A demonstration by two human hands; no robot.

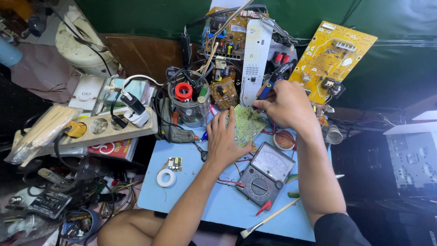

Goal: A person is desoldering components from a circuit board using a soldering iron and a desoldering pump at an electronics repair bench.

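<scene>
Here, seen from the head camera:
Left hand: the left hand lies flat with fingers spread, palm down on the near edge of a green circuit board, pinning it in place; it grips nothing.
Right hand: the right hand is curled closed round a blue-handled tool, held like a pen, its tip at the board's far edge.
Circuit board: it rests solder side up at the back of the light blue table, between the two hands.
Multimeter: an analogue multimeter lies just in front of the board, between the forearms, with red leads trailing to its left.
Brush: a pale-handled brush lies near the table's front edge.
Tape: a white tape roll sits on the table's left part, beside a small board.
Jar: a clear jar of tools stands left of the board.
Power strip: a beige power strip with plugs lies further left.
Background: a yellow circuit board leans against the green wall.
</scene>
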